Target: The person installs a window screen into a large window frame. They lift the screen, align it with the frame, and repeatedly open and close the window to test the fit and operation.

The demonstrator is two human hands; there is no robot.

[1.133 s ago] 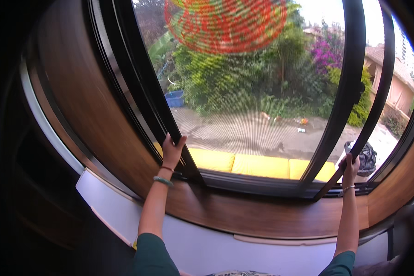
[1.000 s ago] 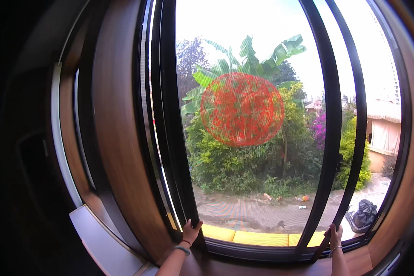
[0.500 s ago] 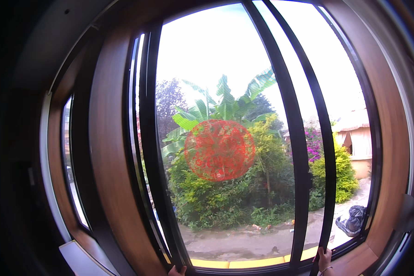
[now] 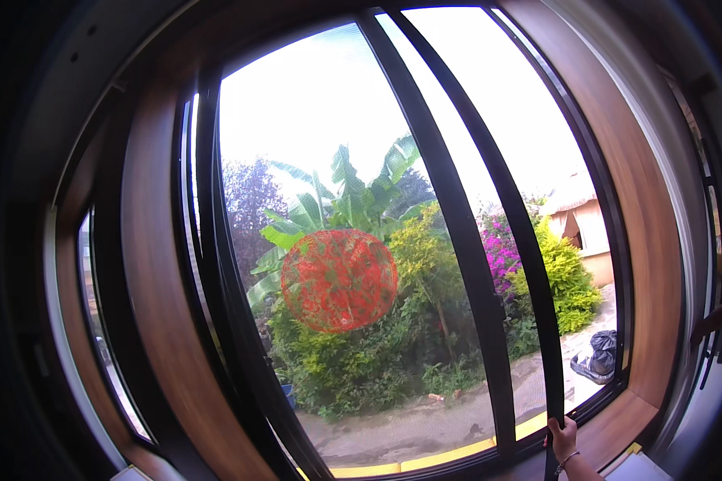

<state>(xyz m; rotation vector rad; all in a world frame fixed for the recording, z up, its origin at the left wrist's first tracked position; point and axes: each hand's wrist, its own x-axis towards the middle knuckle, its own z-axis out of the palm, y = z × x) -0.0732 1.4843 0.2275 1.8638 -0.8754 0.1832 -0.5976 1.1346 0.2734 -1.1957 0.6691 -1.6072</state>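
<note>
My right hand is closed around the lower end of a slim black upright bar of the window, its fingers wrapped over the edge. A thin bracelet circles that wrist. My left hand is out of view. Left of the held bar runs a wider black upright. Beyond that lies a large, slightly hazy pane or mesh, with a round red lacy decoration in its middle. Another black upright borders the pane on the left.
Brown wood casing surrounds the window. Outside are a banana plant, green shrubs, pink-purple flowers and black bags on the ground. A yellow ledge runs along the bottom.
The whole view has shifted, so the window appears farther left and tilted. My left hand, at the lower edge before, has left the picture. My right hand still grips the bar.
</note>
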